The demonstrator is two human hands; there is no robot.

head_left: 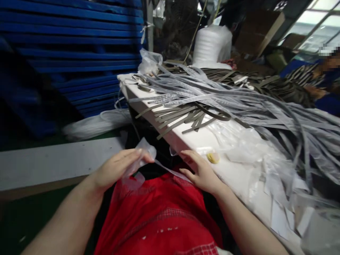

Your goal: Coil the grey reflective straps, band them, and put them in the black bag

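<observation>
My left hand [119, 164] is closed on a crumpled clear plastic bag [147, 147], which bunches above and below its fingers, over the red apron [159, 212]. A thin twisted edge of the plastic stretches across toward my right hand [203, 171]. That hand has its fingers apart beside the table edge, and I see no firm grip on the plastic. Just beyond it a small yellow tape roll [213, 158] lies on the white table [183, 138]. Long grey strips in clear sleeves [212, 92] are heaped across the table, with bare dark strips [175, 117] poking out underneath.
Stacked blue pallets [79, 46] rise at the left. A white board [53, 163] and a bundle of plastic film [98, 124] lie low beside me. A white foam roll [211, 44] stands at the back. A co-worker's arm [328, 67] shows at the far right.
</observation>
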